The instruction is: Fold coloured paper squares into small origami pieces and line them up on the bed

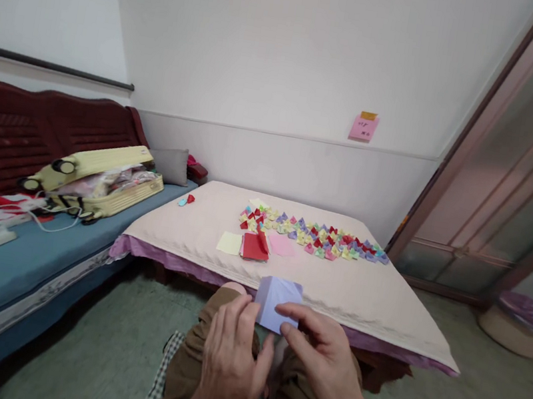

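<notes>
A light purple sheet of folding paper [274, 298] with creases across it is held above my lap. My right hand [323, 353] pinches its right side between thumb and fingers. At the paper's left edge is my left hand [231, 356], its fingers stretched out and the index fingertip against the edge; its thumb is spread below the paper. Beyond the hands, on the bed-like table [196, 262], lie a stack of red paper [255, 248], a pale yellow sheet [229, 243] and a pink sheet [282, 244]. Behind them spread many small folded paper pieces [321, 238] in several colours.
A red piece [190, 199] and a light blue piece [182, 202] lie at the table's far left. Left stands a wooden bench with a blue cushion [50, 253], an open yellow suitcase [110, 192] and a grey pillow [170, 165]. A lined bin [519, 327] stands right.
</notes>
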Tool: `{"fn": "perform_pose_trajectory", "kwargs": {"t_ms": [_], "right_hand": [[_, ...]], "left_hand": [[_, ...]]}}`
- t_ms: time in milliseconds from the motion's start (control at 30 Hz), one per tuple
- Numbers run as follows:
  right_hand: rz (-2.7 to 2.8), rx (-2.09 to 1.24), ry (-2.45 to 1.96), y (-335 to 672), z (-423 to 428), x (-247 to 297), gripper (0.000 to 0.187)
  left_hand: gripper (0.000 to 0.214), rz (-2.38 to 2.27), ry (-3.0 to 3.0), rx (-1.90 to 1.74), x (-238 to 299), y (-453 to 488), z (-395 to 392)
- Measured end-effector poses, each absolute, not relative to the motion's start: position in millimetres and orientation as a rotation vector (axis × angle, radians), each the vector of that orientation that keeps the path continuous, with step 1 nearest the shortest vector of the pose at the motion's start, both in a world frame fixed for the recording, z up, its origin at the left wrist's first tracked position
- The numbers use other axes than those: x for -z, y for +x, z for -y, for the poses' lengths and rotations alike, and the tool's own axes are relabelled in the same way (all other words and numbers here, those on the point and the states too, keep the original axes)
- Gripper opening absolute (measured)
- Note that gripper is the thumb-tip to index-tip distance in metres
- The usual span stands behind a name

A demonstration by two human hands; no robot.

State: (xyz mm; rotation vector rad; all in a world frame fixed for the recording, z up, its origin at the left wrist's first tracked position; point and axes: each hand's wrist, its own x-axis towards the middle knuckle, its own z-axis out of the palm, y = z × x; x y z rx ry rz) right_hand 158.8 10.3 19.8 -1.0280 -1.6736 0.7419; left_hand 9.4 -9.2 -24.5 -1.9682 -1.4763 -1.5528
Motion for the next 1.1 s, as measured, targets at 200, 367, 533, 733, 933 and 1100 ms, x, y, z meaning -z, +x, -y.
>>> {"fn": "perform_pose_trajectory", "kwargs": {"t_ms": [200, 367, 533, 733, 933, 1100], "right_hand": [[1.649, -0.737, -0.96, 159, -5, -13, 0.042], [1.393, -0.958, -1.003, 165, -19, -5, 0.046], [1.286, -1.249, -0.977, 156, -20, -6, 0.051], [1.318, -1.159, -0.948, 162, -10, -8, 0.043], [1.592, -1.023, -0.991, 168, 2, -14, 0.031], [1.675, -0.981, -0.965, 164, 3, -15, 0.039]], "left_hand": [[0.015, 2.167, -2.085, 2.382, 18, -1, -2], [0.022, 2.257, -1.681, 3.339, 15, 0, -8], [0.029, 2.256, -1.8, 3.197, 20, 4, -5], [0.028, 2.32, -1.729, 3.27, 6, 4, 1], [0.031, 2.315, -1.766, 3.248, 5, 5, 5], [0.03, 2.228, -1.732, 3.414, 0, 7, 10]]}}
